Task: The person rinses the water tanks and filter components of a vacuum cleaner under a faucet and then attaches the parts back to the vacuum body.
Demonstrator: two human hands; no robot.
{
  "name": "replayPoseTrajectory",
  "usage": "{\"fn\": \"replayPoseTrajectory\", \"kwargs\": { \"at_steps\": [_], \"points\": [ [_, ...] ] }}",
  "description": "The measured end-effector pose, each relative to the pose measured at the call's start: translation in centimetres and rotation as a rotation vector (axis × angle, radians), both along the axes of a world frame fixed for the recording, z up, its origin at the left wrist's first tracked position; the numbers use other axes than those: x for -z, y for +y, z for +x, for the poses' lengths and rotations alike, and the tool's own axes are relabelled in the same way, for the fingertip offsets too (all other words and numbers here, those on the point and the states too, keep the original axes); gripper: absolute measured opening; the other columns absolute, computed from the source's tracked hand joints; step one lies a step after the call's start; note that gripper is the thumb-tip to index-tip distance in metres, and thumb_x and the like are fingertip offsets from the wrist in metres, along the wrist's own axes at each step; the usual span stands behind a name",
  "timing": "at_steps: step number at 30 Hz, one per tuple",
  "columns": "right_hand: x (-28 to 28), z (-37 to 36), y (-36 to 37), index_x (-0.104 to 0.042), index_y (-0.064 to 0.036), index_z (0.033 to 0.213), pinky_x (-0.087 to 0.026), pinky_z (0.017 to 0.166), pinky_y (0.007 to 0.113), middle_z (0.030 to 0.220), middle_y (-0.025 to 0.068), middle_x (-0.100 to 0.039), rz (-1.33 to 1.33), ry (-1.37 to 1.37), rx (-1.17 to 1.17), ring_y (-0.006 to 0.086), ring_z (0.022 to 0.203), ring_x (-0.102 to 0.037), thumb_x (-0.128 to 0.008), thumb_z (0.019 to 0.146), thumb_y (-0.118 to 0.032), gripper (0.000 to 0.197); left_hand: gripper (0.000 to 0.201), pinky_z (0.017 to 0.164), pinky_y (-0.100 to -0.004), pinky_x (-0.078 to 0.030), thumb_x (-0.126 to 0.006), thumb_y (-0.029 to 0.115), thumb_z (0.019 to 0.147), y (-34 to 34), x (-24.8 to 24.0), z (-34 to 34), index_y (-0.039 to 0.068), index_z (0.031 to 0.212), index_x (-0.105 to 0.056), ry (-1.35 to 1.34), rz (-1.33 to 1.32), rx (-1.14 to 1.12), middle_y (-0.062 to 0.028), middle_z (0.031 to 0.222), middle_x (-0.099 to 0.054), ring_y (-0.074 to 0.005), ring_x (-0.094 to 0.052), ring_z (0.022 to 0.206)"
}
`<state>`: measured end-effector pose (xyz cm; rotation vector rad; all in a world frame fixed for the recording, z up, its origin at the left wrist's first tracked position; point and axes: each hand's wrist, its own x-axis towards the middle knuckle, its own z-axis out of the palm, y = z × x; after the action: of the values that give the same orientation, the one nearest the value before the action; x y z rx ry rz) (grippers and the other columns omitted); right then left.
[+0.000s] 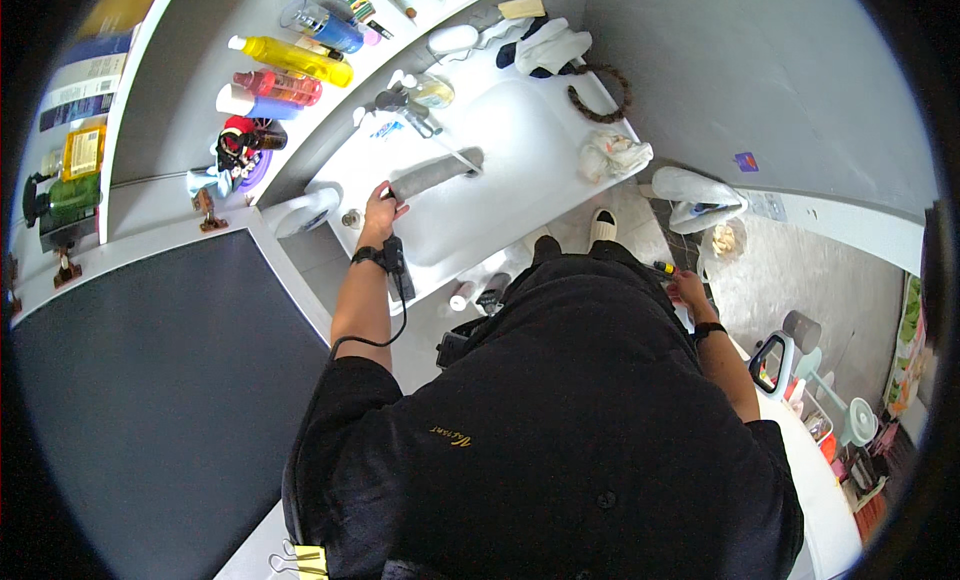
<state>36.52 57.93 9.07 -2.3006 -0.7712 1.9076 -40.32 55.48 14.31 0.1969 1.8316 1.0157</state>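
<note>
My left hand (380, 218) reaches over the front left of a white washbasin (520, 130). Its thumb and fingers close around the near end of a long grey roll (437, 175), which lies slanted above the basin. From the dark tap (407, 113) a thin pale streak runs to the roll's far end; I cannot tell if it is water. My right hand (690, 292) is down at my right side, its fingers curled round a small tool (663, 268) with a yellow and black end. The rest of that tool is mostly hidden.
Shelves at the left hold several bottles, among them a yellow one (295, 60). A braided brown ring (610, 95), crumpled cloths (545, 50) and a plastic bag (615, 158) lie along the basin's far right. A dark panel (170, 400) fills the lower left.
</note>
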Motion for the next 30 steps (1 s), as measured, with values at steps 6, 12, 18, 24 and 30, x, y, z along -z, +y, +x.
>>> {"fn": "replayPoseTrajectory", "kwargs": {
  "at_steps": [6,12,18,24,30],
  "points": [
    [-0.3,-1.0,1.8,-0.062,-0.0009,0.103,-0.052,0.047,0.033,0.075,0.0095,-0.066,0.001,0.030,-0.095,0.0202,0.057,-0.064,-0.054,0.096,-0.017,0.019,0.065,0.088,-0.0407,-0.065,-0.045,-0.013,0.093,-1.8,-0.5,1.0,0.011,0.153,-0.042,0.029,-0.017,-0.018,-0.0127,0.131,-0.058,-0.0244,-0.065,0.103],
    [-0.7,-1.6,2.0,-0.062,-0.0006,0.105,-0.052,0.047,0.034,0.074,0.0091,-0.066,0.010,0.009,-0.067,0.0200,0.057,-0.065,-0.055,0.095,-0.016,0.019,0.064,0.088,-0.0402,-0.065,-0.045,-0.012,0.094,-1.6,-0.7,2.0,0.009,0.154,-0.040,0.012,0.016,-0.026,-0.0148,0.133,-0.057,-0.0262,-0.067,0.104],
    [-0.3,-1.1,1.1,-0.059,-0.0036,0.104,-0.052,0.047,0.034,0.074,0.0080,-0.065,-0.029,0.034,-0.032,0.0203,0.057,-0.066,-0.057,0.096,-0.018,0.016,0.065,0.090,-0.0411,-0.065,-0.043,-0.014,0.093,-1.1,-1.2,3.0,0.004,0.154,-0.036,-0.014,-0.017,0.002,-0.0235,0.129,-0.059,-0.0313,-0.071,0.102],
    [1.3,0.6,0.1,-0.057,-0.0066,0.105,-0.052,0.047,0.034,0.073,0.0068,-0.064,-0.039,0.054,-0.043,0.0198,0.058,-0.065,-0.058,0.097,-0.019,0.015,0.069,0.078,-0.0396,-0.067,-0.040,-0.017,0.089,-2.0,0.6,3.4,0.001,0.155,-0.035,-0.050,-0.061,-0.060,-0.0241,0.114,-0.065,-0.0287,-0.073,0.086],
    [1.7,0.9,0.7,-0.058,-0.0056,0.105,-0.052,0.047,0.035,0.071,0.0072,-0.063,0.009,0.080,-0.032,0.0203,0.056,-0.064,-0.057,0.098,-0.020,0.017,0.070,0.080,-0.0436,-0.066,-0.037,-0.015,0.090,-2.9,2.5,4.0,0.003,0.157,-0.029,-0.133,-0.128,-0.132,-0.0224,0.121,-0.061,-0.0271,-0.071,0.086]
  ]
}}
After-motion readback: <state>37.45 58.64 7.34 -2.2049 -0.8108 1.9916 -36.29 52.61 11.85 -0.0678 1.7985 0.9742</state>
